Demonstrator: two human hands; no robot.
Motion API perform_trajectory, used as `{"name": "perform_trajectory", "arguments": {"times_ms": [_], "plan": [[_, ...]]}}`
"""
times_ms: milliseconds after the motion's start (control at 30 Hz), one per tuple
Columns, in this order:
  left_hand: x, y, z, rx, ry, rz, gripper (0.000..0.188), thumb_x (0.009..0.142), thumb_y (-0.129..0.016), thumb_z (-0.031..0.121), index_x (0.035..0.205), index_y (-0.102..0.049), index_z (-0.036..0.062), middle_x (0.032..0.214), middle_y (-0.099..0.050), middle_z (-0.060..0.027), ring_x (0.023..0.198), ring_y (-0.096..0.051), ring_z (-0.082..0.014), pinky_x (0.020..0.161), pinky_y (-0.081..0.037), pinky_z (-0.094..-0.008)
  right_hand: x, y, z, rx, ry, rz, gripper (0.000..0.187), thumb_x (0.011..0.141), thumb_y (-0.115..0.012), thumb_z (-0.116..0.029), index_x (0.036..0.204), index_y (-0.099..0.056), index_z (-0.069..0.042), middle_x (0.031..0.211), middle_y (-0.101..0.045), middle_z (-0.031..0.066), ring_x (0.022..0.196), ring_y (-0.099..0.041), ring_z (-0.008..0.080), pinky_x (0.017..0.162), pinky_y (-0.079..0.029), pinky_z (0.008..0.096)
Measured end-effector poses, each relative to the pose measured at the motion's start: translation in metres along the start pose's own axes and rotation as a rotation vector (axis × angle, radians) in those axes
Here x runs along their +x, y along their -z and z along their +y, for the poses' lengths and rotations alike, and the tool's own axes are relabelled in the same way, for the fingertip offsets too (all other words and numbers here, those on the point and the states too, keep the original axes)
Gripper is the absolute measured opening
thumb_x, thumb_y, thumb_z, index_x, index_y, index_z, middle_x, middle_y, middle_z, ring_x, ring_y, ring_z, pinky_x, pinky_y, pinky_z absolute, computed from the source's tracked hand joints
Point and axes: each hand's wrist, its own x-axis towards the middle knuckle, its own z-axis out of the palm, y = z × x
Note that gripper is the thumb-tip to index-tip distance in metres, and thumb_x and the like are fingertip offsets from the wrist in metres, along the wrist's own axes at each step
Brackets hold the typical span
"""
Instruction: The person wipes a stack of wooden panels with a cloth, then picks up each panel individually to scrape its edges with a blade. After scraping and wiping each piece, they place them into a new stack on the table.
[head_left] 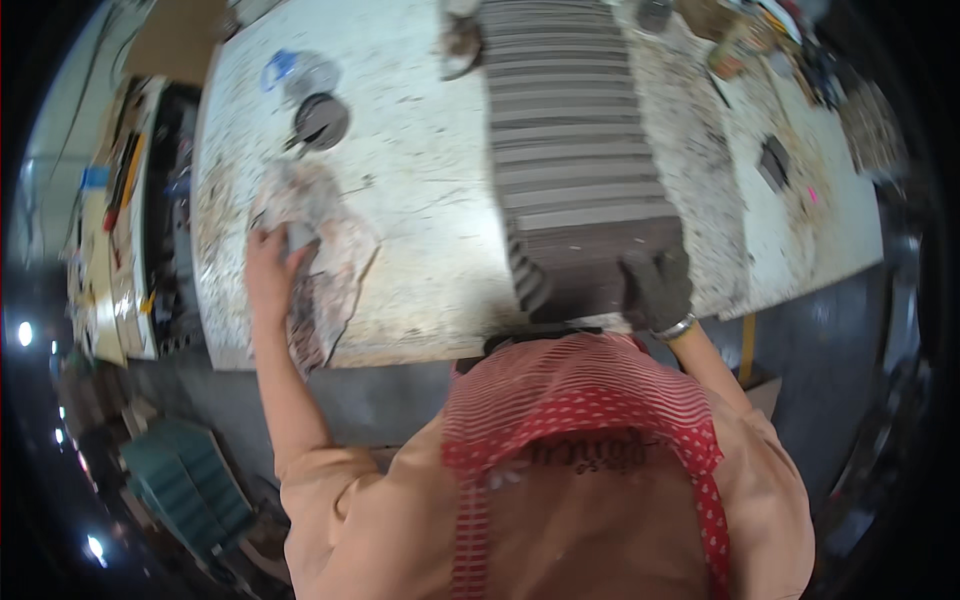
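Observation:
My left hand (pixel 272 275) is bare and rests on a stained, crumpled rag (pixel 340 235) at the left of the table. Its thumb and fingers close around a small grey piece (pixel 299 236) whose kind I cannot make out. In a dark glove, my right hand (pixel 660 288) lies at the near right corner of a dark grey board (pixel 585 265), fingers apart on its surface. Beyond that board, a long row of grey strips (pixel 565 130) lies side by side, running away from me. Dark curved edges (pixel 527 275) show at the board's left side.
A round pot of dark stuff (pixel 322 121) and a clear cup with blue (pixel 300 72) stand beyond the rag. A dark block (pixel 774 163) lies on the right of the worn white table (pixel 420 200). Tools clutter the far right. A green crate (pixel 190 480) sits on the floor.

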Motion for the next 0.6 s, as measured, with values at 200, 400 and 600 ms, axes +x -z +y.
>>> {"name": "perform_trajectory", "arguments": {"times_ms": [200, 400, 600], "plan": [[-0.008, 0.040, 0.110, -0.798, 0.220, 0.107, 0.048, 0.087, -0.064, 0.009, 0.132, -0.046, 0.0056, 0.091, -0.066, -0.0084, 0.074, -0.059, -0.0117, 0.067, -0.044, -0.0244, 0.024, 0.017, -0.018, 0.489, -0.393, 0.040, 0.065, 0.079, -0.071, -0.020, 0.133, -0.041, 0.001, 0.110, -0.061, 0.0242, 0.097, -0.061, 0.0374, 0.085, -0.048, 0.0425], [-0.035, 0.033, 0.199, -1.583, 0.049, 0.109, 0.043, 0.097, -0.051, 0.012, 0.137, -0.034, 0.0095, 0.122, -0.055, -0.0152, 0.106, -0.061, -0.0268, 0.088, -0.051, -0.0321, 0.027, 0.023, -0.020, 0.619, -0.436, 0.051, 0.068, 0.078, -0.071, -0.019, 0.135, -0.038, -0.002, 0.112, -0.061, 0.0194, 0.098, -0.062, 0.0331, 0.086, -0.049, 0.0404], [-0.038, 0.041, 0.260, -1.134, -0.221, 0.121, 0.023, 0.096, -0.047, 0.002, 0.118, -0.049, 0.0075, 0.116, -0.052, -0.0075, 0.097, -0.052, -0.0138, 0.083, -0.045, -0.0278, 0.030, 0.033, -0.019, 0.661, -0.496, -0.059, 0.068, 0.080, -0.068, -0.024, 0.137, -0.036, -0.006, 0.121, -0.054, 0.0203, 0.107, -0.056, 0.0335, 0.090, -0.048, 0.0399]]}}
